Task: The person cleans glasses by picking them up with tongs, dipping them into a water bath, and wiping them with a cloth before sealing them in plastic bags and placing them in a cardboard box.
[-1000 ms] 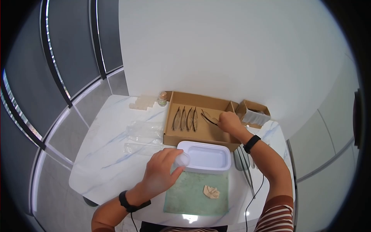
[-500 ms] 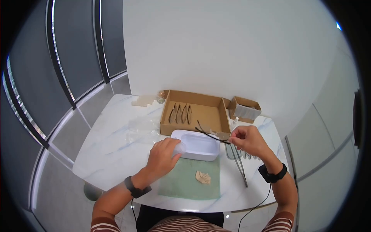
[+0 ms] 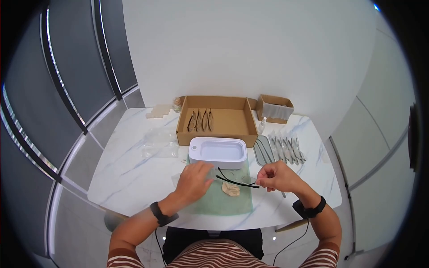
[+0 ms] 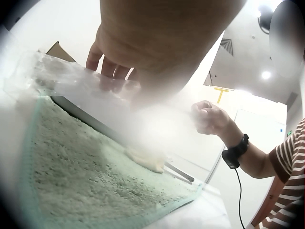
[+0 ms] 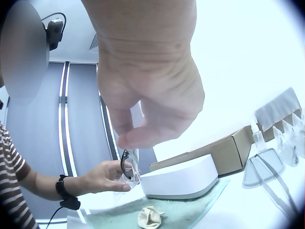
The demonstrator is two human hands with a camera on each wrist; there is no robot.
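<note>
My right hand (image 3: 280,177) pinches a pair of glasses (image 3: 237,182) with dark temples, held over the green cloth (image 3: 232,206). Facing it, my left hand (image 3: 193,182) has its fingers and thumb around clear plastic (image 5: 132,180), just left of the temple ends. Blur hides part of this plastic in the left wrist view. A crumpled beige cloth (image 3: 230,189) lies beneath the glasses. Behind the hands stands a white basin-like device (image 3: 222,162) on the far edge of the green cloth.
A cardboard tray (image 3: 232,120) at the back holds several glasses (image 3: 204,119). Right of it are a small box (image 3: 275,109), a bottle (image 3: 262,125), a grey tray (image 3: 263,152) and several wrapped glasses (image 3: 288,149). Clear bags (image 3: 160,143) lie left.
My right hand has lifted the glasses out of the cardboard tray and brought them toward me, near my left hand. The left hand still holds the clear plastic.
</note>
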